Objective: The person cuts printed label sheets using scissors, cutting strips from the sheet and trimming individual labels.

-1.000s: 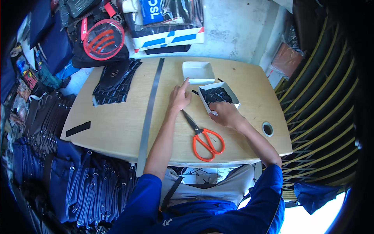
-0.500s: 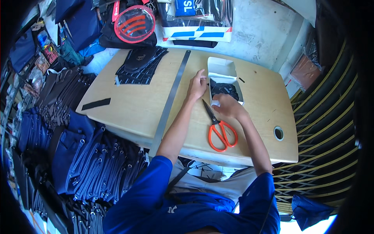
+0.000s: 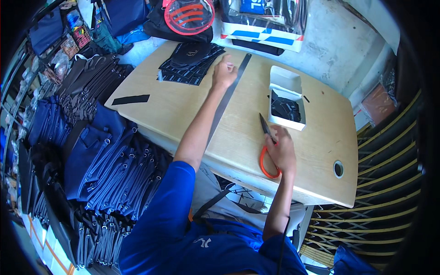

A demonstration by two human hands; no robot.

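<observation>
Near the middle of the frame, the right hand lies over the orange-handled scissors on the wooden counter, its grip closed around the handles while the dark blades point toward the upper part of the picture. Just beside the blade tips, to the upper right, sits a white tray with black pieces in its nearer compartment. Higher up, the left hand reaches out with fingers loosely curled, grip narrow and holding nothing that shows, touching the long dark strip that runs diagonally across the counter. A stack of black cut pieces lies just left of that hand. Blue bags pile at the lower left.
</observation>
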